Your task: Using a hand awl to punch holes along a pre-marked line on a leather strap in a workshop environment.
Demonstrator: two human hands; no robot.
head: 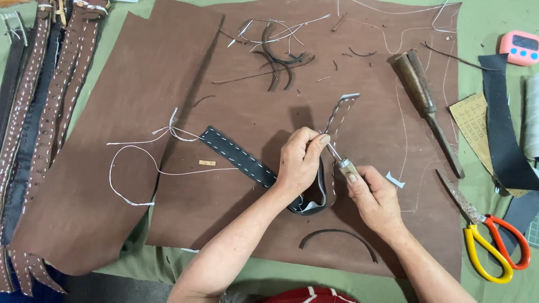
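Note:
My left hand (pixel 299 160) pinches a dark leather strap (pixel 238 155) with white stitching, bent into a loop; its free end (pixel 343 109) stands up behind my fingers. My right hand (pixel 374 198) grips a small edge tool (pixel 341 161) with a wooden handle, its metal tip against the strap's edge right by my left thumb. White thread (pixel 140 168) trails from the strap's flat end to the left. All of this lies over a large brown leather sheet (pixel 185 84).
Thin curved leather trimmings (pixel 281 59) lie at the top and one (pixel 338 237) near the front edge. A wooden-handled chisel (pixel 426 106), orange-and-yellow scissors (pixel 488 235), a pink timer (pixel 520 47) and black strips (pixel 502 123) sit right. Stitched belts (pixel 39 95) lie left.

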